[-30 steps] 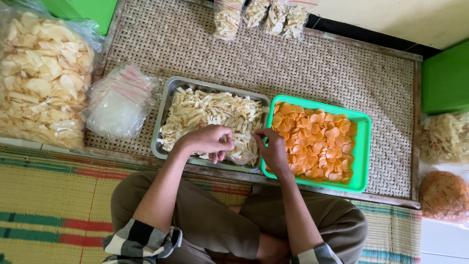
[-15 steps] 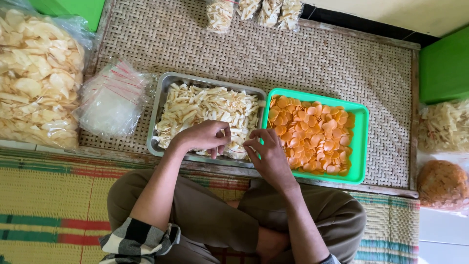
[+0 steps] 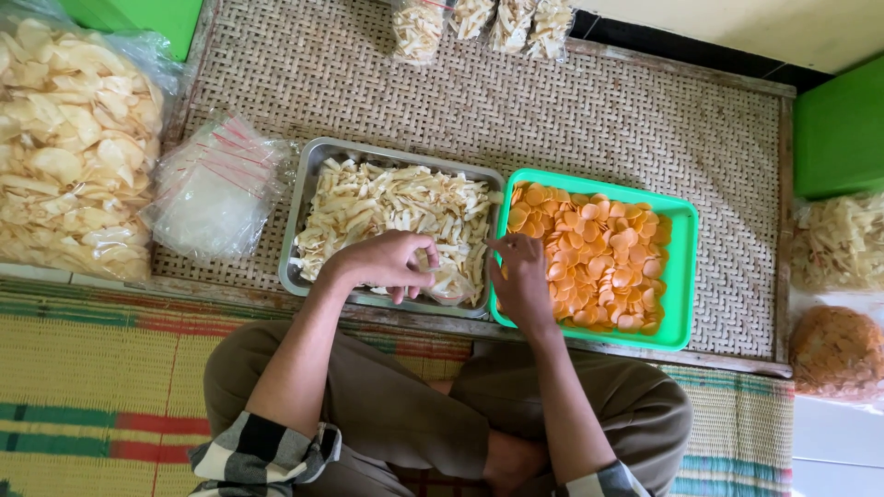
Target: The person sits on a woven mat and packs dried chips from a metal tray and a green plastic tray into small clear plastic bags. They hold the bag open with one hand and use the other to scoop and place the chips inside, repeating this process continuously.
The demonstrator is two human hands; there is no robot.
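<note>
My left hand (image 3: 387, 262) hovers over the near right corner of a metal tray (image 3: 308, 198) full of pale chip strips, fingers curled on a small clear bag (image 3: 456, 287) partly filled with those strips. My right hand (image 3: 520, 276) is at the left edge of a green plastic tray (image 3: 683, 276) of round orange chips (image 3: 599, 253), its fingers pinching the same bag's other side. The bag rests between the two hands on the metal tray's edge. I sit cross-legged in front of both trays.
Both trays stand on a low woven rattan table (image 3: 599, 120). A stack of empty clear bags (image 3: 216, 189) lies left of the metal tray, beside a big sack of pale crackers (image 3: 69, 147). Filled packets (image 3: 483, 23) lie at the far edge, more bags of snacks (image 3: 838, 294) at right.
My right hand has drawn back from the orange chips to the gap between the trays and met the bag at my left hand. The left hand has barely moved.
</note>
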